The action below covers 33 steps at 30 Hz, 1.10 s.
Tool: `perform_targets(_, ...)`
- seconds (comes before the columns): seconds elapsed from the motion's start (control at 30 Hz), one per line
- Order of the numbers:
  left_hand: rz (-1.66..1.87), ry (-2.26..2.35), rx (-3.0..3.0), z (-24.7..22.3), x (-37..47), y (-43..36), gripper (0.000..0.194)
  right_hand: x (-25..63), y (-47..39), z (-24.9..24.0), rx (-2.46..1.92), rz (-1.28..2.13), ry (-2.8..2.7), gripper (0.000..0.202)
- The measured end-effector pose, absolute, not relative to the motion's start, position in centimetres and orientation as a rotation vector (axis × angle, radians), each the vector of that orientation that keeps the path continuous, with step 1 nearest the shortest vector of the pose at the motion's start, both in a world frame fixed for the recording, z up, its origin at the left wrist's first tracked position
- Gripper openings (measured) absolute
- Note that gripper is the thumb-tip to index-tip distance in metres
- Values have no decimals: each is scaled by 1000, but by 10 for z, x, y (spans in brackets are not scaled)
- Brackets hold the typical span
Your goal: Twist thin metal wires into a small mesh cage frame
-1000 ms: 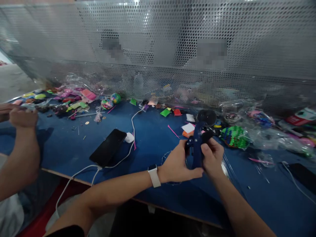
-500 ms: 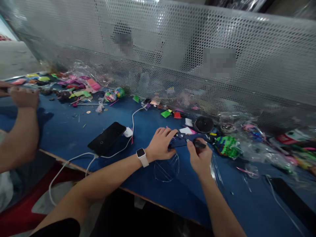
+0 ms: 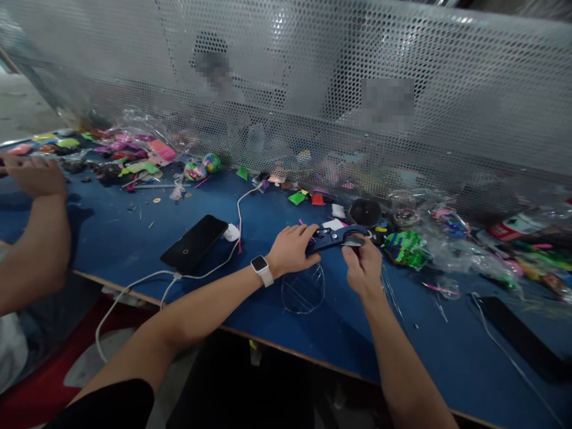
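My left hand (image 3: 292,247), with a pale-strapped watch on the wrist, grips the left end of a dark blue piece (image 3: 329,238). Silver rivets dot this piece, and its right end curves round like a ring; I cannot make out its kind. At that curved end my right hand (image 3: 364,262) is closed, thumb and fingers pinching a dark, greyish shiny part (image 3: 353,241). Whether that part belongs to the blue piece is unclear. Just below my left hand lies a thin clear plastic outline (image 3: 304,290) on the blue table (image 3: 268,322).
A black phone (image 3: 194,243) and white cable (image 3: 214,276) lie left; another dark device (image 3: 518,333) lies right. Colourful clay packets, a black bowl (image 3: 364,211) and a green sequined item (image 3: 406,249) line the perforated metal screen (image 3: 290,71). A co-worker's hand (image 3: 38,176) is far left.
The blue piece has turned so its curved right end shows more. My right hand has shifted slightly upward, and the dark part it pinches now looks flatter and shinier. The view has shifted a little.
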State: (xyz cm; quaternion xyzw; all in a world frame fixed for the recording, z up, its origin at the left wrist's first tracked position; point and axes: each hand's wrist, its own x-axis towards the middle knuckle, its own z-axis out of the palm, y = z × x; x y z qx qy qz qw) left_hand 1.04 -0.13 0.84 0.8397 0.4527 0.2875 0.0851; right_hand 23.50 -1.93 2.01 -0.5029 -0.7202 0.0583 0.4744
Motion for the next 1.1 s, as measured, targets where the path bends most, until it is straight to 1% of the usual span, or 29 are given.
perform_targets(0.13, 876, 1350, 2489, 4, 11, 2, 57, 234, -18, 18, -1242, 125, -1779, 24)
perform_targets(0.23, 862, 1370, 2465, 3, 9, 2, 60, 232, -14, 17, -1245, 215, -1719, 29)
perform_targets(0.47, 833, 1406, 2443, 3, 4, 3, 62, 227, -8, 13, -1384, 272, -1723, 26)
perform_targets(0.57, 837, 1388, 2453, 5, 3, 4, 61, 225, -7, 11, -1375, 296, -1723, 22)
perform_targets(0.63, 826, 1396, 2463, 8, 3, 3, 59, 224, -6, 10, -1327, 337, -1684, 15)
perform_targets(0.73, 797, 1397, 2471, 12, 2, 1, 60, 222, -4, 10, -1254, 488, -1592, 5)
perform_targets(0.77, 787, 1391, 2473, 12, 2, 1, 61, 222, -4, 11, -1237, 537, -1564, 4)
perform_targets(0.83, 780, 1385, 2474, 11, 2, 2, 62, 222, -4, 12, -1219, 576, -1528, 8)
perform_targets(1.1, 828, 1478, 2404, 4, 3, 7, 64, 226, -1, 16, -1231, 486, -1535, 21)
